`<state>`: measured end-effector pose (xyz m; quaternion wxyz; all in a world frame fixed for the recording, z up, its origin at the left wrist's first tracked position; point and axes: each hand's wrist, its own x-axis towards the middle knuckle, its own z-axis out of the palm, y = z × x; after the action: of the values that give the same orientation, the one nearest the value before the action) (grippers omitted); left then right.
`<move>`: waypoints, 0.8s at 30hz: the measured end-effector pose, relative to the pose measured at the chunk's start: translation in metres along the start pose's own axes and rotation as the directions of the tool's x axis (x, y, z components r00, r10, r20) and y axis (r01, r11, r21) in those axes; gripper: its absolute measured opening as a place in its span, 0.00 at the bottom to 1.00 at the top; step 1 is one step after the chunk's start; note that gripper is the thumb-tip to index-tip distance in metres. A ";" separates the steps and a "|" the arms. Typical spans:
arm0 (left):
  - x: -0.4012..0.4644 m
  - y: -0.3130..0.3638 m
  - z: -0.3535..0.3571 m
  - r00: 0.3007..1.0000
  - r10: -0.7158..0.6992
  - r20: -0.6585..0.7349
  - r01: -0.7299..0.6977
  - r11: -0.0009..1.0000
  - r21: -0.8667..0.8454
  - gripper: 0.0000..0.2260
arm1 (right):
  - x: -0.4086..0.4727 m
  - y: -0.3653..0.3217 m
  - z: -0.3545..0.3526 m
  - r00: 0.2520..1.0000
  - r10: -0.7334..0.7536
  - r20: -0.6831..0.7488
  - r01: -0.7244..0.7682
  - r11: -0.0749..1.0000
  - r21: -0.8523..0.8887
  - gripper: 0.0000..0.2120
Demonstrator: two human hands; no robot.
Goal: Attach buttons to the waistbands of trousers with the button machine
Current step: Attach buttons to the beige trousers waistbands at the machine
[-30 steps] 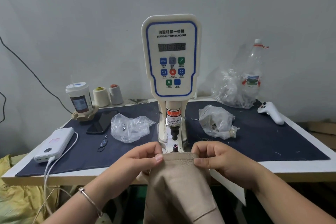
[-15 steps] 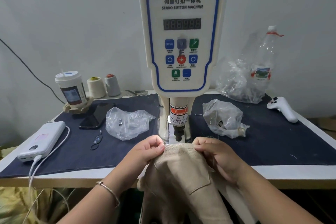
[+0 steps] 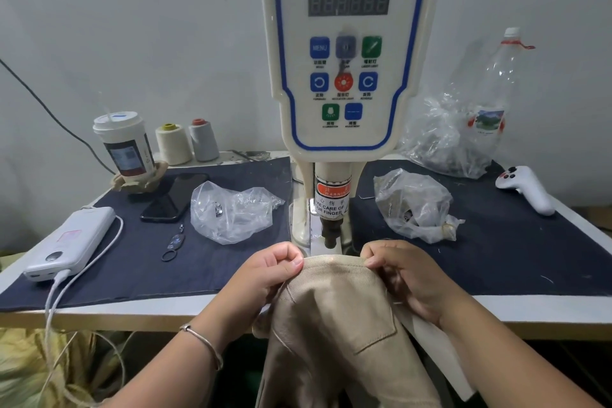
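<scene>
The white servo button machine (image 3: 344, 53) stands at the table's middle, its dark punch head (image 3: 331, 235) just above the cloth. Beige trousers (image 3: 334, 315) hang over the table's front edge, and their waistband edge (image 3: 334, 260) lies under the punch with a small red light spot on it. My left hand (image 3: 268, 275) pinches the waistband at its left end. My right hand (image 3: 407, 275) pinches it at the right end. The anvil below the cloth is hidden. A clear bag of metal parts (image 3: 414, 205) lies right of the machine.
Left of the machine lie a clear bag (image 3: 231, 209), a black phone (image 3: 175, 195), a key ring (image 3: 174, 245), a white power bank (image 3: 73, 242) with cable, a lidded cup (image 3: 124, 142) and two thread cones (image 3: 187, 142). At the back right are a plastic bottle (image 3: 493, 96) and a white controller (image 3: 526, 189).
My view has come much closer to the machine. Both hands have carried the waistband forward, and it now covers the post under the punch.
</scene>
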<state>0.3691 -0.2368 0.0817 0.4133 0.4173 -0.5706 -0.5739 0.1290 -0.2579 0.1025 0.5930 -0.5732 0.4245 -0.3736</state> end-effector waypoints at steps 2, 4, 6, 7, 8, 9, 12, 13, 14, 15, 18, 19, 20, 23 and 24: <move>0.000 -0.001 0.000 1.000 0.001 0.003 -0.001 1.000 0.014 0.08 | 0.003 0.002 -0.001 1.000 0.016 -0.017 -0.016 1.000 0.003 0.06; 0.000 -0.002 0.001 1.000 -0.007 -0.001 0.007 1.000 0.008 0.09 | 0.005 0.005 -0.002 0.999 0.026 -0.022 -0.025 0.999 0.021 0.06; 0.000 -0.003 0.000 1.000 -0.021 -0.005 0.020 1.000 -0.014 0.09 | 0.007 0.007 -0.003 1.000 0.021 -0.017 -0.020 0.999 0.047 0.06; 0.000 -0.004 0.000 1.000 -0.022 -0.005 0.022 0.999 -0.024 0.09 | 0.007 0.009 -0.004 1.000 0.016 -0.010 -0.016 0.998 0.069 0.07; 0.000 -0.004 -0.001 1.000 -0.021 -0.006 0.021 0.999 -0.036 0.09 | 0.007 0.010 -0.004 1.000 0.012 -0.004 -0.012 0.995 0.096 0.07; 0.000 -0.004 -0.001 1.000 -0.021 -0.007 0.021 0.998 -0.056 0.09 | 0.008 0.011 -0.005 1.000 0.010 0.002 -0.010 0.992 0.124 0.07; 0.000 -0.005 -0.002 1.000 -0.029 -0.009 0.028 0.994 -0.107 0.09 | 0.011 0.013 -0.004 1.000 0.019 -0.002 -0.019 0.986 0.165 0.07; 0.000 -0.006 -0.002 0.999 -0.034 -0.007 0.033 0.993 -0.112 0.09 | 0.012 0.013 -0.003 1.000 0.026 -0.012 -0.024 0.986 0.168 0.07; 0.000 -0.007 -0.002 0.999 -0.040 -0.004 0.039 0.993 -0.110 0.09 | 0.013 0.013 -0.002 0.999 0.032 -0.024 -0.028 0.986 0.167 0.07; 0.000 -0.007 -0.002 0.999 -0.047 -0.001 0.046 0.993 -0.105 0.09 | 0.013 0.012 -0.001 0.999 0.039 -0.036 -0.032 0.986 0.166 0.07; 0.000 -0.007 0.000 0.998 -0.064 0.002 0.064 0.995 -0.074 0.10 | 0.013 0.010 0.001 0.996 0.055 -0.070 -0.043 0.986 0.162 0.06; 0.001 -0.007 0.000 0.998 -0.065 -0.002 0.064 0.996 -0.066 0.10 | 0.013 0.010 0.002 0.995 0.057 -0.079 -0.043 0.986 0.158 0.06; 0.001 -0.007 0.001 0.998 -0.063 -0.008 0.063 0.996 -0.061 0.09 | 0.012 0.009 0.002 0.995 0.055 -0.086 -0.042 0.988 0.151 0.07; 0.002 -0.009 0.001 0.998 -0.059 -0.029 0.057 0.997 -0.061 0.09 | 0.012 0.008 0.002 0.993 0.067 -0.102 -0.054 0.991 0.121 0.10; 0.002 -0.009 0.001 0.998 -0.058 -0.034 0.056 0.997 -0.058 0.09 | 0.012 0.008 0.002 0.992 0.070 -0.105 -0.057 0.991 0.119 0.12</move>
<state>0.3677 -0.2388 0.0728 0.4186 0.4315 -0.5344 -0.5941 0.1344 -0.2679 0.0938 0.6126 -0.5029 0.4520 -0.4092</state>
